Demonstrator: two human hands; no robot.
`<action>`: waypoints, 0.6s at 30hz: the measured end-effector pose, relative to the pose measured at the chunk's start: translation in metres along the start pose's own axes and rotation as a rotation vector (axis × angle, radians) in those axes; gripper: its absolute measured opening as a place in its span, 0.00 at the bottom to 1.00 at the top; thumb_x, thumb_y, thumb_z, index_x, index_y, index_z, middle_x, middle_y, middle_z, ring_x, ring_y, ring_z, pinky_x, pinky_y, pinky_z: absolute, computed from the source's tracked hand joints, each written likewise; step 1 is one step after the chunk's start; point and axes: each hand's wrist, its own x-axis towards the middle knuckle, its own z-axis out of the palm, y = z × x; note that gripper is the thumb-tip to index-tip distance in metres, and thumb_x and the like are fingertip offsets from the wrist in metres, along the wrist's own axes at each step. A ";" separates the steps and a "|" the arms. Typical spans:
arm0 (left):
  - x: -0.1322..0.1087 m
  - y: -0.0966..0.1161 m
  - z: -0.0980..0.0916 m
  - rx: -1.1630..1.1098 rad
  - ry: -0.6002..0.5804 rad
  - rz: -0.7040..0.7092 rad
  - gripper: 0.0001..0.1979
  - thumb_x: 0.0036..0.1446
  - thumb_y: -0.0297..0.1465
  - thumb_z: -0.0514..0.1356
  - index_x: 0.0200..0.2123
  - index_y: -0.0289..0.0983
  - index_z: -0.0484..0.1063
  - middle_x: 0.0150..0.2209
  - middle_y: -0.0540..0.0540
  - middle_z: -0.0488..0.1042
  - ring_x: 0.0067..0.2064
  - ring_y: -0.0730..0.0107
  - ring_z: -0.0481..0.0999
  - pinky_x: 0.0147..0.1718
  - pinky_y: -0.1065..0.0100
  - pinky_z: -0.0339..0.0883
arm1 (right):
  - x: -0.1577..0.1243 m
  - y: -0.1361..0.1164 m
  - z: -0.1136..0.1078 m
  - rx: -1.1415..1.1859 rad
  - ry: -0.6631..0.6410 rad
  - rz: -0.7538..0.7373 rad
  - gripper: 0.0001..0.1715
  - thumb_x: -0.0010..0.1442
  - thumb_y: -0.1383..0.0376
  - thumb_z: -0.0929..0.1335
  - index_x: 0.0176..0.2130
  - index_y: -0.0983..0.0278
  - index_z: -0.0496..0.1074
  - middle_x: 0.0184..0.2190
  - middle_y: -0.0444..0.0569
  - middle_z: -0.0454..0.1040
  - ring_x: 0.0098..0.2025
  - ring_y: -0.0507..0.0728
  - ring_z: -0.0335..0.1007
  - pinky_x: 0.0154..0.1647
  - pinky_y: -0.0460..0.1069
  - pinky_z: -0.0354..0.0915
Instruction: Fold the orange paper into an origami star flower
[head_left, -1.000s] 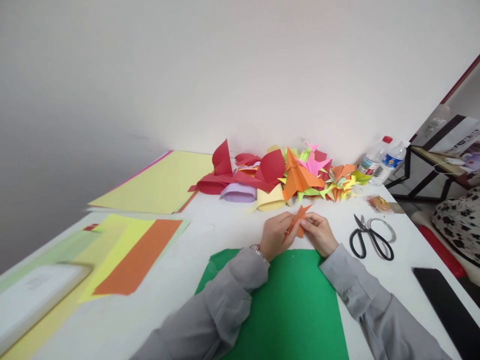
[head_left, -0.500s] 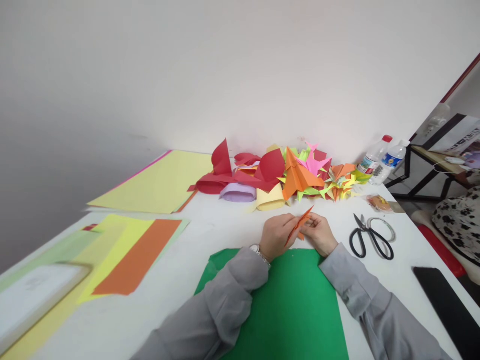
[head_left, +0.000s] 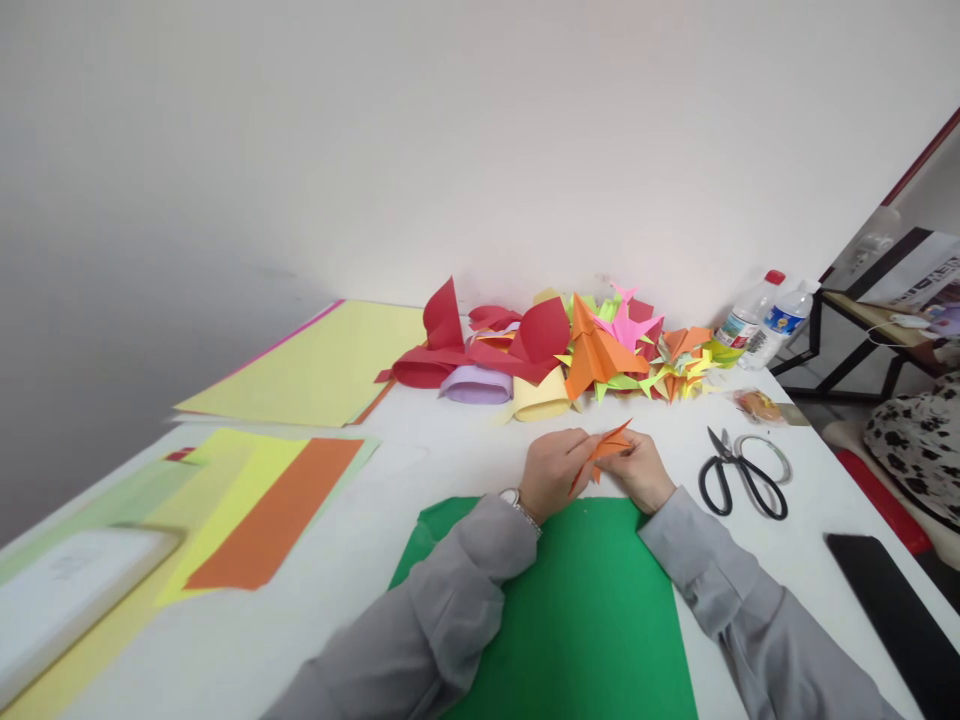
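Observation:
Between my two hands is a small folded orange paper piece, with a pointed end sticking up to the right. My left hand, a watch on its wrist, is closed on the left side of the fold. The fingers of my right hand pinch its right side. Some of the folds are hidden behind the fingers. Under my forearms lies a green sheet on the white table. Black-handled scissors lie partly open to the right of my right hand, beside a roll of tape.
Folded paper planes and red paper shapes are heaped along the wall. Two plastic bottles stand at the back right. Coloured sheets and a white box lie left. A black strip lies right. A person sits beyond the table.
The orange paper has tilted flatter, its tip leaning further right, and my right fingers have shifted slightly along it. Everything else on the table stays put.

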 end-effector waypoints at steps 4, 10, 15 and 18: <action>0.004 0.000 -0.002 0.117 0.008 0.079 0.13 0.59 0.27 0.48 0.40 0.34 0.71 0.26 0.45 0.72 0.27 0.69 0.69 0.25 0.68 0.59 | 0.001 0.001 -0.002 -0.058 -0.032 -0.023 0.08 0.40 0.67 0.75 0.26 0.65 0.76 0.21 0.43 0.76 0.23 0.53 0.70 0.29 0.48 0.66; 0.006 0.003 -0.002 0.280 0.032 0.197 0.10 0.60 0.26 0.50 0.39 0.34 0.71 0.26 0.46 0.72 0.25 0.71 0.67 0.24 0.68 0.55 | 0.002 0.002 -0.005 -0.048 0.014 -0.097 0.14 0.38 0.65 0.77 0.29 0.64 0.75 0.26 0.45 0.77 0.27 0.53 0.71 0.30 0.47 0.67; 0.007 0.003 -0.005 0.307 0.017 0.224 0.11 0.60 0.25 0.48 0.39 0.35 0.70 0.27 0.46 0.73 0.25 0.72 0.66 0.24 0.68 0.55 | 0.003 0.003 -0.007 -0.044 -0.012 -0.109 0.13 0.39 0.62 0.77 0.26 0.64 0.74 0.22 0.44 0.75 0.24 0.52 0.69 0.27 0.47 0.66; 0.009 0.001 -0.008 0.300 0.011 0.268 0.11 0.60 0.25 0.48 0.38 0.34 0.70 0.25 0.46 0.72 0.25 0.72 0.65 0.23 0.67 0.54 | 0.003 0.004 -0.008 -0.052 -0.035 -0.132 0.13 0.39 0.63 0.77 0.25 0.64 0.73 0.21 0.43 0.75 0.23 0.52 0.68 0.27 0.47 0.65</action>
